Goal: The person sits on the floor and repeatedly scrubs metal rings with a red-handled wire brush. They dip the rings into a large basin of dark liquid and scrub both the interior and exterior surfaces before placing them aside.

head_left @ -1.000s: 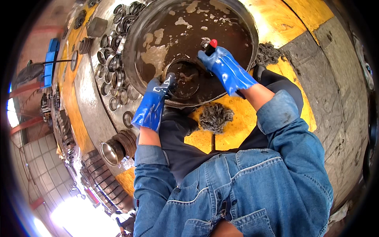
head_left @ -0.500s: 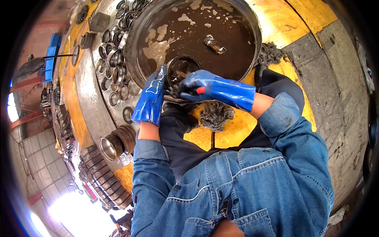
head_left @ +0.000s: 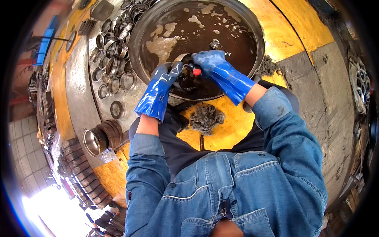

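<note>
Gleaming surface (head_left: pixel 79 87) around basin (head_left: pixel 135 51), bright room (head_left: pixel 23 138)

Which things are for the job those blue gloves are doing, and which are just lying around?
Seems for the job:
Round metal part, in the left hand
Red-ended handle, in the right hand
Big round tub of dark liquid

Probably just lying about:
Loose metal rings
Silver-lipped metal cylinder
Grey fibrous wad (might be used too)
</note>
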The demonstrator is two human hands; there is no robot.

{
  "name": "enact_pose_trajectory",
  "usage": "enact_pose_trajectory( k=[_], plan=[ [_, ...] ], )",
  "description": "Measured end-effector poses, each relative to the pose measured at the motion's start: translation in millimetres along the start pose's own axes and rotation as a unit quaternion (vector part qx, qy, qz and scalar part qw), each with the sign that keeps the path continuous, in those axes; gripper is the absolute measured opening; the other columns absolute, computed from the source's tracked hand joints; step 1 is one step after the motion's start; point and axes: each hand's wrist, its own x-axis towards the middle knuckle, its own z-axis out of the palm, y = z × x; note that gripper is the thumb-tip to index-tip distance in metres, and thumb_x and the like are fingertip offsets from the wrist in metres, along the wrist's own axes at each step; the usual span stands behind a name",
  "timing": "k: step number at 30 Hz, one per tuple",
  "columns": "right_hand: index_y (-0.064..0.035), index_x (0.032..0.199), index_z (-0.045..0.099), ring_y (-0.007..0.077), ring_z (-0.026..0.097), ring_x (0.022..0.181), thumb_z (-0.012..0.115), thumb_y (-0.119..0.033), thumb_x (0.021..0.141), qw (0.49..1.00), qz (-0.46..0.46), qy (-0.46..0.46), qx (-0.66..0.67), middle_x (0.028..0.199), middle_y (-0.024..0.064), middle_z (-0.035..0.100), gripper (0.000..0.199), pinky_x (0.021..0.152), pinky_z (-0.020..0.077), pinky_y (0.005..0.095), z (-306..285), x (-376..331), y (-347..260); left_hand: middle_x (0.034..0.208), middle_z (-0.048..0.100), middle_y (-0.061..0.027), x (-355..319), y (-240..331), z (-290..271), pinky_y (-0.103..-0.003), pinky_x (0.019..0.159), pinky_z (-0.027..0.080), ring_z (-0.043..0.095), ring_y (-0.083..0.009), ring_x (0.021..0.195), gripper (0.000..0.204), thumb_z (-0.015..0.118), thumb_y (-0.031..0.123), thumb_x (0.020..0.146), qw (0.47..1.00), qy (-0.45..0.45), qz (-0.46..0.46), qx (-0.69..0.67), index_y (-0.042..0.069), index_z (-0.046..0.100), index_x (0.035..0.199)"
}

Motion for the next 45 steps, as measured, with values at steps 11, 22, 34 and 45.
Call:
enact_pose_trajectory(
  k=[11,22,34,45],
  plan=[
    [-0.0026,0.105,0.077,0.0253,0.072,0.080,0.069,-0.043,0.091,0.830,0.183,-0.189,0.493,0.086,0.0141,0.075,0.044,0.073,0.0534,0.0382,-6.2,-16.5,-12.3,0.115,0.073,-0.0286,-6.4,5.9,-7.2,-0.049,0.099,0.052,0.068,-0.0447,0.113,0.067,0.056,0.062,0.097,0.985,0.019,-0.025,0.167,0.002,0.073,0.120],
    [-0.0117,0.103,0.073,0.0133,0.062,0.057,0.067,-0.030,0.101,0.512,0.322,-0.116,0.788,0.078,0.0057,0.071,0.020,0.046,0.0492,0.0279,36.6,20.2,10.5,0.115,0.073,-0.0266,-9.6,10.5,4.9,-0.051,0.100,0.052,0.068,-0.0438,0.112,0.060,0.048,0.055,0.102,0.972,0.071,0.040,0.220,0.003,0.073,0.120],
    [-0.0116,0.105,0.071,0.0321,0.076,0.090,0.062,-0.032,0.098,0.991,0.050,-0.118,-0.039,0.100,0.0102,0.077,0.024,0.076,0.0594,0.0452,25.6,1.1,-31.6,0.114,0.073,-0.0267,-15.6,19.5,-1.5,-0.051,0.100,0.052,0.068,-0.0444,0.112,0.061,0.049,0.057,0.101,0.968,0.055,0.037,0.243,0.004,0.072,0.120],
    [-0.0082,0.111,0.067,0.0267,0.073,0.071,0.054,-0.027,0.101,0.995,-0.015,0.094,-0.014,0.116,0.0167,0.069,0.025,0.053,0.0546,0.0439,48.1,-10.9,-24.5,0.117,0.074,-0.0224,-11.9,27.8,3.3,-0.050,0.100,0.053,0.069,-0.0422,0.113,0.059,0.051,0.060,0.099,0.968,0.036,0.000,0.248,0.011,0.073,0.124]
  ],
)
